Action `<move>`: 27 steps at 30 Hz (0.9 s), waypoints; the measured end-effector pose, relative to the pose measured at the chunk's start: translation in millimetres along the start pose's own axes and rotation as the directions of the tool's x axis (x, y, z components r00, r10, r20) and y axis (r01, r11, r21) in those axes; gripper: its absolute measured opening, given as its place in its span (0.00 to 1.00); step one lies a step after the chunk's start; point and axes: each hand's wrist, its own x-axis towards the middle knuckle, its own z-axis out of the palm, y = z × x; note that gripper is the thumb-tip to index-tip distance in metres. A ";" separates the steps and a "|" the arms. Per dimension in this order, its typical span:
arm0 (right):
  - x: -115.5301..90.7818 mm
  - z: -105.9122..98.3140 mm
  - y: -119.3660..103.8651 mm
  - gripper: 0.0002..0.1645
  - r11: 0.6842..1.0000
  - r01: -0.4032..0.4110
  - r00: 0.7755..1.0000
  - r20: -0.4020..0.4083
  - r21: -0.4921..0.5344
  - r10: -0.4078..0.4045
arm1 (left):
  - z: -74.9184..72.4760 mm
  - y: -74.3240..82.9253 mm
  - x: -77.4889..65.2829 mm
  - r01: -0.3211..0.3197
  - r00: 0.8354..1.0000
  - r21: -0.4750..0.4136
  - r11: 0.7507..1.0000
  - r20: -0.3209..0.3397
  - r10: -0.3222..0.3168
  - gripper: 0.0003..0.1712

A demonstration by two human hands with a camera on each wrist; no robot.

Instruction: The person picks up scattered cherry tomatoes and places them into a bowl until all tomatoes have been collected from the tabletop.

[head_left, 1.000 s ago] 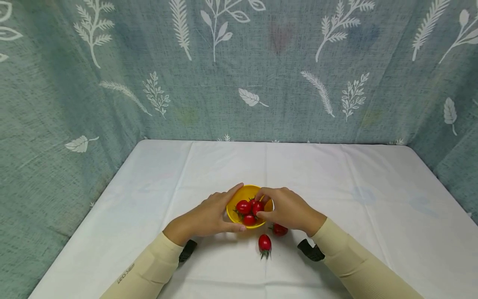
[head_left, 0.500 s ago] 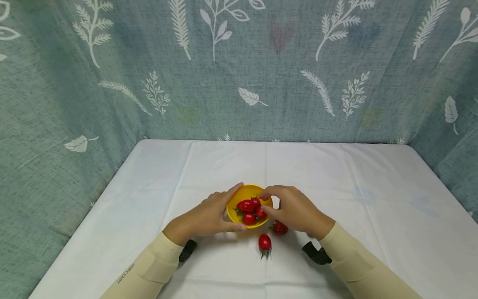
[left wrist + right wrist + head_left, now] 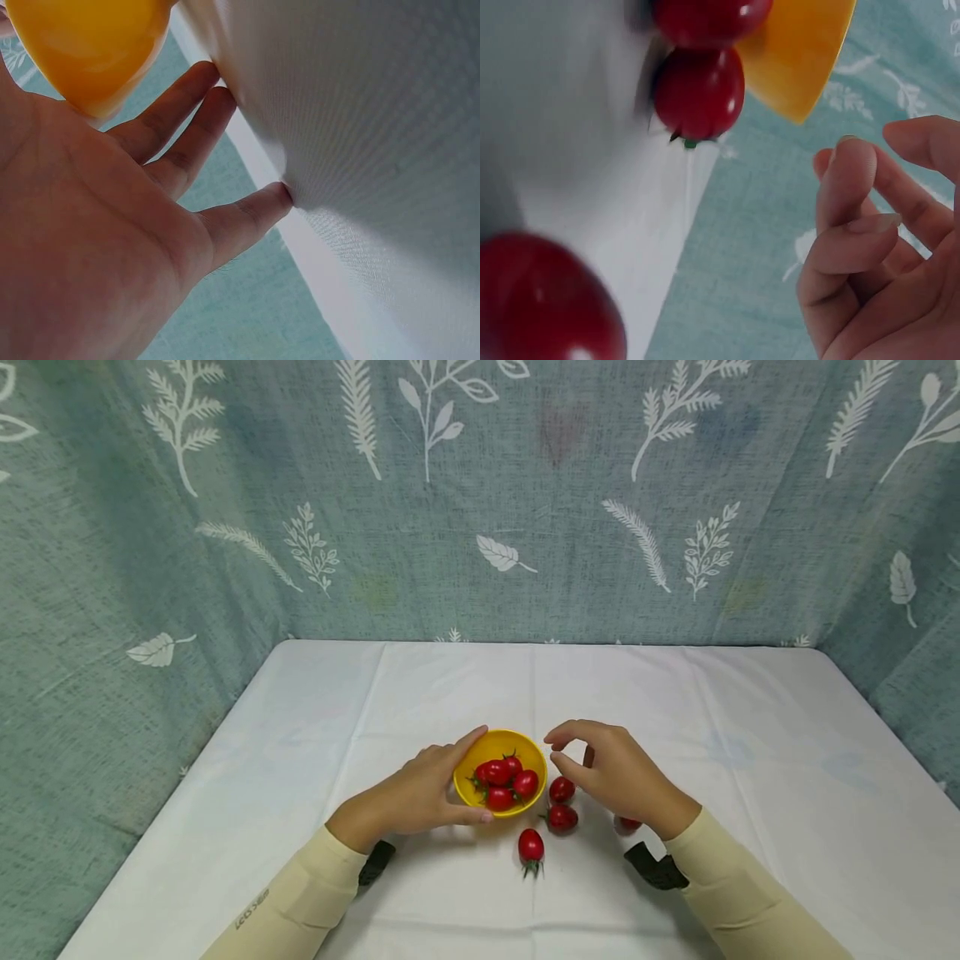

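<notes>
We grip the yellow bowl [image 3: 491, 745], tomatoes [image 3: 497, 772] inside, with the left hand [image 3: 423, 795] while the right hand [image 3: 621, 770], loosely curved, hangs empty beside it — filling seems midway, so the next move calls for pinching a loose tomato [image 3: 562, 789].

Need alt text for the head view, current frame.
A person's left hand holds a yellow bowl of red tomatoes on a white cloth. The right hand, holding nothing, hovers right of the bowl; four more tomatoes lie outside it, one partly hidden by that hand. Gray-green leaf-print fabric hangs behind.
</notes>
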 end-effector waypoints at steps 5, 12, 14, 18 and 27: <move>1.4 -2.8 10.8 0.12 0.998 -0.056 0.997 0.059 -0.031 0.058 | 0.0 0.4 0.3 0.004 1.000 0.004 1.000 0.001 -0.004 0.64; 2.6 -3.4 22.2 0.12 0.992 -0.105 0.980 0.161 -0.076 0.116 | -0.4 0.4 -0.1 0.000 1.000 -0.005 1.000 0.001 0.000 0.64; 2.7 -3.4 23.9 0.13 0.991 -0.108 0.976 0.180 -0.080 0.121 | -0.5 0.3 -0.1 0.000 1.000 -0.004 1.000 0.000 0.000 0.64; 2.2 -3.6 26.0 0.14 0.990 -0.100 0.968 0.221 -0.099 0.120 | 0.1 0.2 0.3 0.006 1.000 0.001 1.000 0.000 -0.006 0.64; 1.9 1.9 28.4 0.16 0.990 -0.066 0.960 0.263 -0.122 0.096 | 1.0 0.6 0.9 0.008 1.000 -0.002 1.000 -0.001 -0.008 0.64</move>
